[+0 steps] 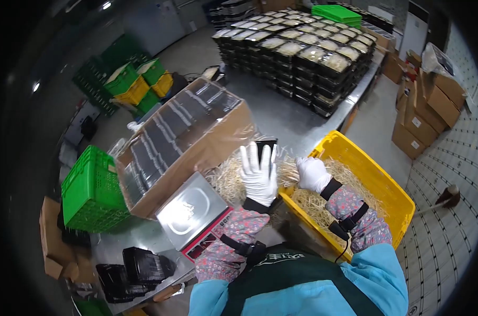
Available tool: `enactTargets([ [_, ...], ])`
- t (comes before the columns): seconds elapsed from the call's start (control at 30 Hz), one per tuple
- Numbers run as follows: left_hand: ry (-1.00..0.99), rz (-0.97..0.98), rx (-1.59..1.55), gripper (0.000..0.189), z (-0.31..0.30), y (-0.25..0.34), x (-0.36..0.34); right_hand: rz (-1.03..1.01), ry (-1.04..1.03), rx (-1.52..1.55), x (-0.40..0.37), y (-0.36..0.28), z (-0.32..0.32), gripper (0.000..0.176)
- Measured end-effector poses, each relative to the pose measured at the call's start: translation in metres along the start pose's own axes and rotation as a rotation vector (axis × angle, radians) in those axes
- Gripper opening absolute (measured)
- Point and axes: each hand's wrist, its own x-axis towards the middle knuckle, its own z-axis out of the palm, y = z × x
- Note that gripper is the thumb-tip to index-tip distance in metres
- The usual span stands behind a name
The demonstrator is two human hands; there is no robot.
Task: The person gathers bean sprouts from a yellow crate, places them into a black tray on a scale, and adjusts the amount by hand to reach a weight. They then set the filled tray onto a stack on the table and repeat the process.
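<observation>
Looks like portioning: left hand (259,178) splayed over black tray (271,141) on the table (297,113), gripping nothing visible, right hand (314,175) curled around pale strands (287,173) beside yellow bin (391,197); next move likely needs strands kept inside tray

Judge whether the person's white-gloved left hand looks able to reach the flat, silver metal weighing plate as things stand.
Probably yes: the left hand is open and near the weighing plate, whose top looks bare. Only pale, stringy sprouts seem to lie between them.
</observation>
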Motion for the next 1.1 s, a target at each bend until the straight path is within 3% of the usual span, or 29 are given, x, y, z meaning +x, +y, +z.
enactTargets([
  [0.07, -0.131, -0.032, 0.056, 0.057, -0.018, -0.017, -0.015, -0.182, 0.126, -0.009, 0.033, -0.056, 0.003, 0.036],
  [0.13, -0.146, -0.164, -0.071, 0.053, -0.023, -0.060, -0.047, -0.355, 0.210, 0.074, 0.059, -0.115, -0.002, 0.040],
  [0.23, 0.051, -0.461, -0.304, 0.043, -0.056, -0.122, -0.087, -0.621, 0.304, 0.246, 0.084, -0.195, 0.000, 0.049],
  [0.33, 0.192, -0.894, -0.886, 0.045, -0.093, -0.173, -0.125, -0.843, 0.295, 0.238, 0.113, -0.266, 0.024, 0.053],
  [0.37, 0.197, -0.912, -0.920, 0.049, -0.098, -0.196, -0.141, -0.893, 0.250, 0.237, 0.122, -0.287, 0.036, 0.055],
  [0.47, -0.049, -1.055, -0.388, 0.061, -0.120, -0.235, -0.174, -0.963, 0.100, 0.109, 0.133, -0.333, 0.063, 0.060],
  [0.5, -0.032, -0.790, -0.055, 0.069, -0.124, -0.253, -0.186, -0.991, 0.082, 0.074, 0.134, -0.343, 0.071, 0.060],
  [0.57, -0.117, -0.593, -0.034, 0.069, -0.152, -0.256, -0.169, -1.013, 0.113, 0.064, 0.135, -0.359, 0.084, 0.062],
  [0.6, -0.158, -0.493, -0.029, 0.069, -0.158, -0.257, -0.159, -0.968, 0.022, 0.097, 0.134, -0.365, 0.089, 0.067],
  [0.63, -0.368, -0.441, 0.145, 0.064, -0.156, -0.262, -0.159, -0.974, -0.022, 0.087, 0.138, -0.367, 0.095, 0.070],
  [0.67, -0.363, -0.468, 0.114, 0.062, -0.154, -0.264, -0.160, -0.977, -0.062, 0.078, 0.144, -0.368, 0.100, 0.074],
  [0.8, -0.342, -0.514, 0.088, 0.051, -0.153, -0.263, -0.154, -0.948, -0.307, 0.569, 0.158, -0.338, 0.084, 0.093],
  [0.87, -0.350, -0.498, 0.127, 0.049, -0.151, -0.262, -0.155, -0.984, -0.077, 0.406, 0.162, -0.316, 0.065, 0.094],
  [0.93, -0.333, -0.503, 0.160, 0.046, -0.147, -0.261, -0.156, -0.869, -0.181, 0.010, 0.164, -0.297, 0.028, 0.088],
  [0.97, -0.328, -0.508, 0.170, 0.045, -0.144, -0.262, -0.157, -0.900, -0.071, -0.035, 0.172, -0.280, 0.042, 0.073],
  [1.07, -0.287, -0.521, 0.257, 0.042, -0.133, -0.259, -0.153, -0.828, -0.138, 0.062, 0.171, -0.276, 0.051, 0.044],
  [1.1, -0.281, -0.527, 0.298, 0.042, -0.127, -0.260, -0.155, -0.877, 0.039, 0.039, 0.166, -0.279, 0.060, 0.018],
])
